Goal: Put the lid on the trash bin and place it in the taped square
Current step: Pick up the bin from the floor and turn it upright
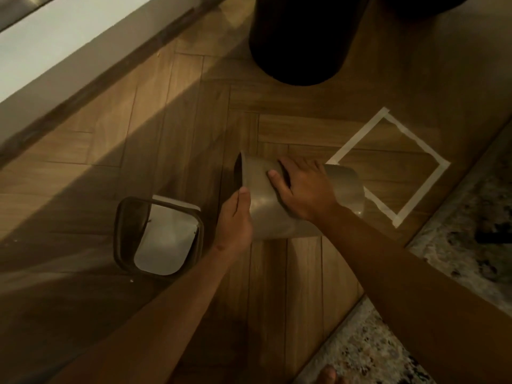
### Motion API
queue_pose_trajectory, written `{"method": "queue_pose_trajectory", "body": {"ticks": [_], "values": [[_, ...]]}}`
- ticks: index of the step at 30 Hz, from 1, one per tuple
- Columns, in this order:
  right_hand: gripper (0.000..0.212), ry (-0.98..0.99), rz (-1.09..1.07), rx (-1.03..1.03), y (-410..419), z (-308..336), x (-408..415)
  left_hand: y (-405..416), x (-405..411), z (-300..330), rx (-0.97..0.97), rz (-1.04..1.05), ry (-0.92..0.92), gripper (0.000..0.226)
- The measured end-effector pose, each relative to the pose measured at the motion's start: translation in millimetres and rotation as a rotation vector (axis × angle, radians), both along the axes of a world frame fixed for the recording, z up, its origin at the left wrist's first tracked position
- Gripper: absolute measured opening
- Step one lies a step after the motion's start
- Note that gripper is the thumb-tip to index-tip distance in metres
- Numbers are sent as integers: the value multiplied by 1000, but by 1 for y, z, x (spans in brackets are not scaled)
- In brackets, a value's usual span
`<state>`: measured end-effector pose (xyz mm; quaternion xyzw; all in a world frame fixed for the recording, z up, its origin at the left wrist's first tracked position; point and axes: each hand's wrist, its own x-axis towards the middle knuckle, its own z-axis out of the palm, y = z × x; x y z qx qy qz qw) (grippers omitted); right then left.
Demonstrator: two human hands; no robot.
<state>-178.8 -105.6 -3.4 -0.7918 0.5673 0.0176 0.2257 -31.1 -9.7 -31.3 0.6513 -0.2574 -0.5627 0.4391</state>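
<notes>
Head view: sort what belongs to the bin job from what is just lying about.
Job: grey plastic trash bin on its side, held by left hand and right hand; grey-framed swing lid; white taped square.
Lying about: dark round container; speckled rug.

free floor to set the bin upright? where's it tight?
Free: inside the taped square, just right of the bin; bare floor between the lid and the white baseboard; planks below the bin between the forearms. Tight: the left hand fills the lid-to-bin gap; the dark round container stands beyond; the speckled rug borders the right.
</notes>
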Motion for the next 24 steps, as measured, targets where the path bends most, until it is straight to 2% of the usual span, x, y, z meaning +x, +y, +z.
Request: {"method": "queue_pose_trajectory", "body": {"ticks": [2, 8, 12, 14, 17, 21, 24], "values": [[61, -12, -22, 1, 4, 6, -5, -2, -3, 11, -28, -45, -25, 45], [65, -50, -81, -33, 14, 28, -27, -6, -11, 34, -118, -198, -151, 32], [59, -281, -194, -37, 25, 46, -37, -6, -24, 45, -246, -323, -212, 42], [51, -456, -257, -39, 31, 57, -41, -4, -30, 51, -278, -398, -216, 38], [53, -645, -362, 14, 36, 74, -47, 0, -40, 55, -321, -500, -264, 34], [39, -730, -415, 105, 39, 85, -57, 5, -53, 54, -357, -590, -308, 38], [29, -692, -401, 113, 43, 85, -65, 9, -61, 53, -365, -624, -329, 39]]}}
